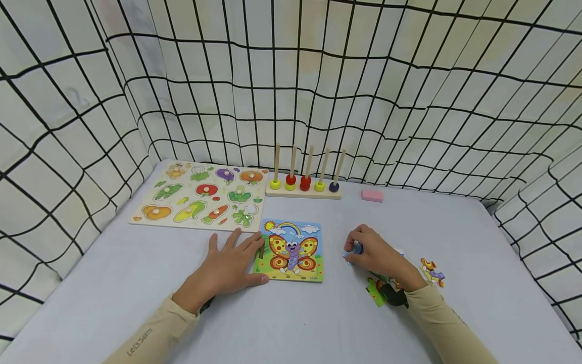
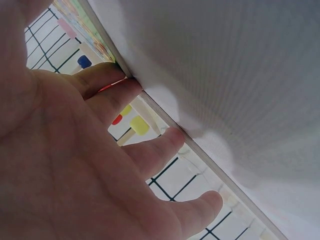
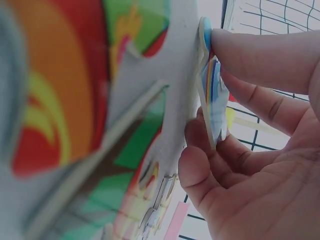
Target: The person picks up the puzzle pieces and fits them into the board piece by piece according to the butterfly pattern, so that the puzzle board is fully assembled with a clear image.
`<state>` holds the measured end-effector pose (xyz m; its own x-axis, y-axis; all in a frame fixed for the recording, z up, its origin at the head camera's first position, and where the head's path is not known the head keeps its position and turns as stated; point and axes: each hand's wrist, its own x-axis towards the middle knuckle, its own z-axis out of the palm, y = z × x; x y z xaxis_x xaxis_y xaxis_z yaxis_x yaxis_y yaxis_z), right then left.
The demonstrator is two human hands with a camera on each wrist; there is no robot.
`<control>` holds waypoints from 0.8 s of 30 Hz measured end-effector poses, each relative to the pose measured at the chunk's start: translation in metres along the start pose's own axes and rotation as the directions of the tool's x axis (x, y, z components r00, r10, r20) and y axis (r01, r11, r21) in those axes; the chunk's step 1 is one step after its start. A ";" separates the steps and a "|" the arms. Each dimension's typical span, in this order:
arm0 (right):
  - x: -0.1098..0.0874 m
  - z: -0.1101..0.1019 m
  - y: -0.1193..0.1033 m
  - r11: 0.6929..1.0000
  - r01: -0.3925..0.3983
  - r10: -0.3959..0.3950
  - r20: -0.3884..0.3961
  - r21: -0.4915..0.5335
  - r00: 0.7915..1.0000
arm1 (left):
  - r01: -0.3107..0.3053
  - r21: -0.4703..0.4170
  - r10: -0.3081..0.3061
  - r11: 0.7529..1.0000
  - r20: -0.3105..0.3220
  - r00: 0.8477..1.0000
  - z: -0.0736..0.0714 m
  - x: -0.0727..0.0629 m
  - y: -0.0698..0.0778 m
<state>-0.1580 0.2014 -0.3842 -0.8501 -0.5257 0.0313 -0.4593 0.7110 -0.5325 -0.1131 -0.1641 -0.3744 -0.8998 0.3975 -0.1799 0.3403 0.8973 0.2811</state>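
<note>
The right grip was narrow, thumb and fingertips pinching a small flat puzzle piece printed in pale blue and white with a rainbow stripe along it. That piece was tipped up on its side at the worktop, to the right of a square, thin picture board showing a smiling purple butterfly with red and yellow wings; I couldn't tell whether its edge touched the white surface. The left grip was spread wide and held nothing, its fingertips along the left side of the butterfly board and the thumb by its lower left corner. Under and beside the right forearm lay more loose pieces, a bright green one among them, partly hidden by a dark device at the wrist. Just right of that arm lay a little red, yellow and purple cut-out piece. Beyond the left hand was a large cream wooden board of colourful vegetables, and next to it a wooden bead stand with five upright pegs carrying yellow, red and dark blue beads. A pink rectangular block sat farther right, with black square-meshed netting hanging behind everything.
</note>
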 end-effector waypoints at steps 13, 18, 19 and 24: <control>0.001 0.002 -0.005 0.990 -0.138 0.139 -0.033 0.030 0.990 | -0.008 0.012 0.008 1.000 -0.004 1.000 0.000 -0.001 0.001; 0.000 0.002 -0.007 0.988 -0.155 0.154 -0.061 -0.015 0.986 | -0.006 0.013 0.006 1.000 -0.009 1.000 0.000 -0.002 0.002; 0.000 0.003 -0.008 0.987 -0.157 0.155 -0.069 -0.023 0.985 | -0.004 0.013 0.005 1.000 -0.009 1.000 0.000 -0.002 0.002; -0.001 0.003 -0.009 0.986 -0.164 0.160 -0.098 -0.035 0.982 | -0.004 0.013 0.004 1.000 -0.010 1.000 0.000 -0.002 0.002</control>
<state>-0.1522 0.1940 -0.3815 -0.9337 -0.3568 0.0289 -0.3225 0.8036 -0.5002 -0.1102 -0.1632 -0.3733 -0.9012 0.3989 -0.1694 0.3470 0.8983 0.2697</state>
